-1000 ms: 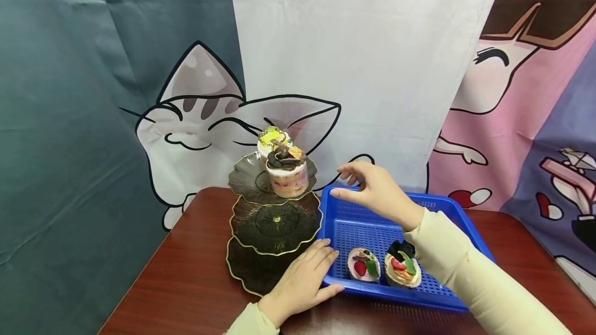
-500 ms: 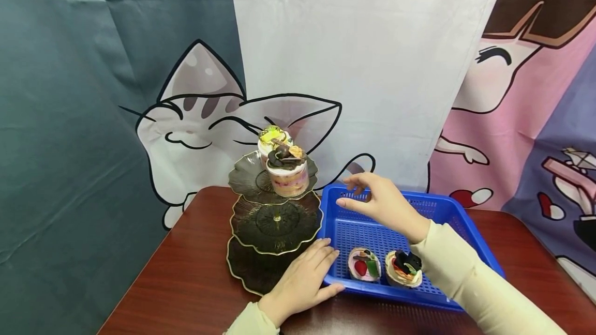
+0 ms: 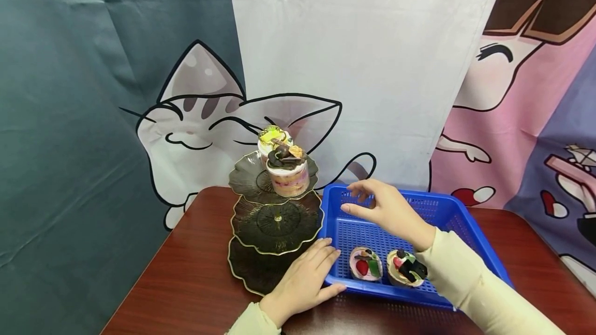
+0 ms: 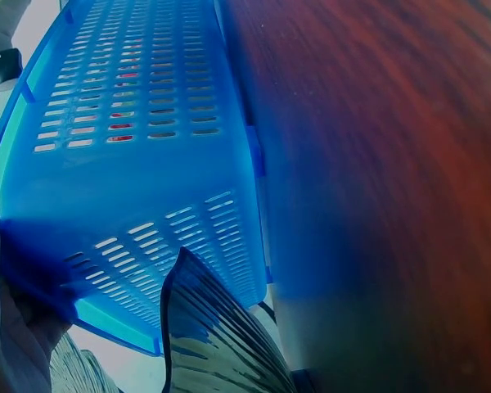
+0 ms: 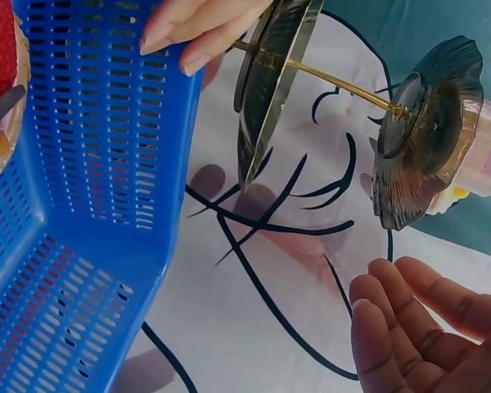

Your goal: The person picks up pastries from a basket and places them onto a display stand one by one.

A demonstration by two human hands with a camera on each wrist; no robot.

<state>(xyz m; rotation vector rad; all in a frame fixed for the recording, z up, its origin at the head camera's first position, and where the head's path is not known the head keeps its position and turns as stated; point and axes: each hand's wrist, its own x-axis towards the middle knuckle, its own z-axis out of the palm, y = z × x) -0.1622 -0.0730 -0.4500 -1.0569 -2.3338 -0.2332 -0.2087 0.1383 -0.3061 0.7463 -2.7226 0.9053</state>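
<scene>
My left hand (image 3: 304,278) rests on the near left corner of a blue plastic basket (image 3: 326,229), fingers straight over its rim. Above the basket's far left part hovers my right hand (image 3: 391,213), holding nothing, fingers loosely bent and thumb apart. Two cream-topped dessert cups stand inside the basket: a left dessert cup (image 3: 365,265) with red and green toppings, and a right dessert cup (image 3: 401,273) partly covered by a black piece near my sleeve. The top tier of the stand (image 3: 247,180) bears a chocolate-topped dessert cup (image 3: 289,180) and a yellow-topped dessert cup (image 3: 265,143) behind it.
The dark, gold-rimmed tiered stand is left of the basket; its middle tier (image 3: 261,231) and bottom tier (image 3: 251,268) show below the top one. Both stand and basket are on a reddish-brown table (image 3: 167,273). A printed cloth (image 3: 372,66) hangs behind.
My right hand has drifted right and slightly down, away from the stand and over the basket. My left hand stays on the basket's corner.
</scene>
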